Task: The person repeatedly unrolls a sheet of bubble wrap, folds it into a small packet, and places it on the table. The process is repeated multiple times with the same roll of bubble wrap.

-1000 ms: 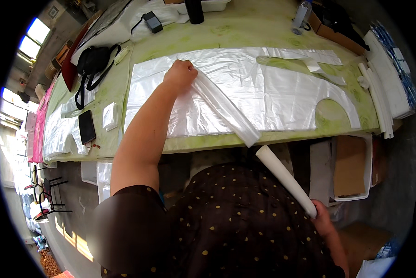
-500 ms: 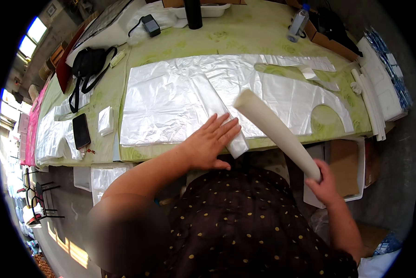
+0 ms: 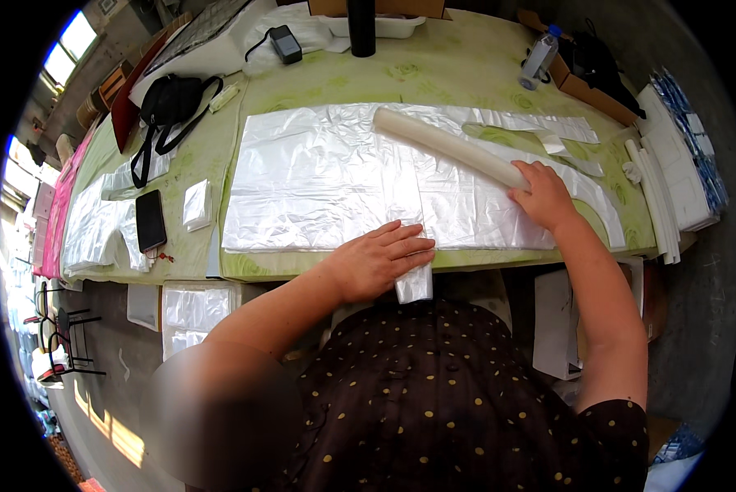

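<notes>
Shiny, see-through plastic film (image 3: 302, 180), cut in the shape of an apron or gown, lies spread along the front of the table. My left hand (image 3: 380, 261) presses flat on a narrow folded strip of film (image 3: 415, 285), whose near end hangs past the table's front edge. In my right hand (image 3: 542, 195) is the right end of a long off-white tube (image 3: 450, 149). The tube slants over the spread film, its free end farther off and to the left. Whether it touches the film I cannot tell.
At the left lie a black phone (image 3: 150, 221), a small folded plastic packet (image 3: 197, 205) and a black bag (image 3: 171, 100). A black cylinder (image 3: 361, 29) and a bottle (image 3: 540, 59) stand at the back. White rolled pieces (image 3: 653, 197) lie at the right edge.
My right hand has brought the tube from beyond the table's front edge up and left over the film. The folded strip now points more straight toward me, my left hand still on it.
</notes>
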